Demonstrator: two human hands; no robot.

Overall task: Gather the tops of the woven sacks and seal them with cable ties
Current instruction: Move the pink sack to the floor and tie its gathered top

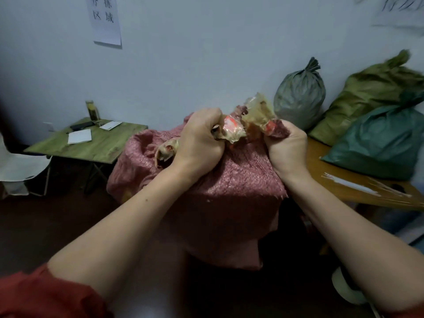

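The fingertips of the left hand [202, 136] and the right hand [286, 145] are buried in the bunched top of the pink woven sack [229, 191], whose bottom is lost in dark shadow. The olive sack [371, 88] at the right is blurred and cut by the edge. The white cable ties [358, 188] are smeared, so their number cannot be told.

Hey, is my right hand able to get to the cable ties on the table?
Probably yes, once it lets go. The right hand grips the gathered top of the pink woven sack, as does the left hand. The cable ties lie bare on the wooden table beside it, with nothing between.
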